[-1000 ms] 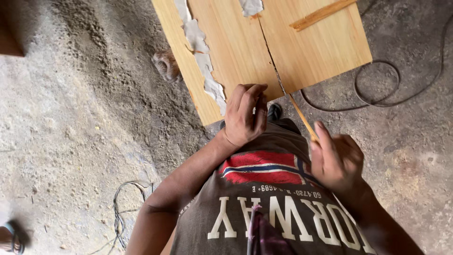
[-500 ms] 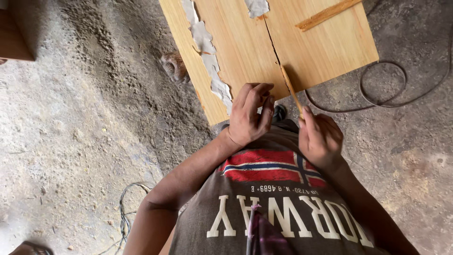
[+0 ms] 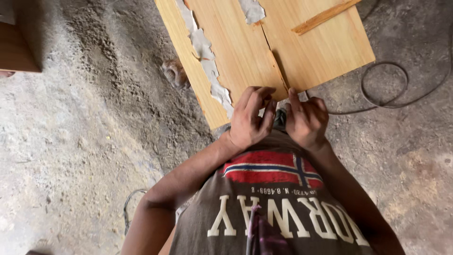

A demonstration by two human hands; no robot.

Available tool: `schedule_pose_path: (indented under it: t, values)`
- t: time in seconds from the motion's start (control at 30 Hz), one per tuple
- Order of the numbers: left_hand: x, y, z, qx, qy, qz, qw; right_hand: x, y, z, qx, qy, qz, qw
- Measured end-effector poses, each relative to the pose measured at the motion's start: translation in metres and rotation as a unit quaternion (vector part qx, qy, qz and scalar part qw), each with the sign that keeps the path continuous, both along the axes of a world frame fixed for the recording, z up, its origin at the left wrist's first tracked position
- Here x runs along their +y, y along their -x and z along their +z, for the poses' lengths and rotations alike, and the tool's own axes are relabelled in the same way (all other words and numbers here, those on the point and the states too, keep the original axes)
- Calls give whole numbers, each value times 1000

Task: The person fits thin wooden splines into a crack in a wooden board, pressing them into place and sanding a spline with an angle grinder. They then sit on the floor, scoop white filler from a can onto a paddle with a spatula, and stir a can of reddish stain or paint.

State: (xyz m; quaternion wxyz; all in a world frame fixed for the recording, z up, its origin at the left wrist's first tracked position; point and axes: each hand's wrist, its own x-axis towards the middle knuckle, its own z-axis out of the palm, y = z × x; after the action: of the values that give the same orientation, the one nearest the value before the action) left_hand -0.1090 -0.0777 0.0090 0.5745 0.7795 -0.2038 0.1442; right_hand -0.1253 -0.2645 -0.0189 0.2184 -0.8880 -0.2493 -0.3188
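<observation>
Head view, looking straight down. Left hand (image 3: 250,120) curled at the near edge of a wooden panel (image 3: 325,47), fingers bent in narrow over that edge; whether anything was pinched inside could not be told. Right hand (image 3: 306,120) just beside it, fingers half closed, forefinger stretched up to touch the near end of a thin wooden strip (image 3: 278,71) set into a slit running far-to-near through the panel. Hands close together, almost touching, both at the near end of that slit.

Lay flat on the rough concrete floor (image 3: 85,132), that panel, angled, with a ragged band of pale filler (image 3: 205,56) down its left part and another patch at the far edge. Second loose wooden strip (image 3: 325,16) resting on the panel's far right part, well apart from the hands. Black cable (image 3: 377,101) looped on the floor right of the panel. Grey printed shirt (image 3: 278,208) filling the near side.
</observation>
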Motion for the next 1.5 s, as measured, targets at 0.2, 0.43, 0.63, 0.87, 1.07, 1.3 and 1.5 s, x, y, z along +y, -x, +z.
schedule_pose_path:
  t: [0.2,0.43,0.63,0.87,1.07,1.3,1.5]
  values:
    - [2,-3,6,16,-12,-5,1000,-20,37,5,131,-92,-21,987]
    - [-4,-13,3,-62,-304,-54,949,-18,22,-17,82,33,-52,995]
    - [-13,-17,-12,-60,-356,-61,930,-17,18,-14,91,38,-62,993]
    - [-14,-16,-16,-65,-374,-51,924,-28,16,-4,112,58,-23,992]
    - [-12,-20,-12,-58,-350,-58,933,-14,10,6,113,75,-52,989]
    - [3,-12,17,-71,-54,-55,995,-29,40,90,167,-96,-92,977]
    - [-14,-4,30,66,70,-142,985,-47,32,76,449,-488,6,749]
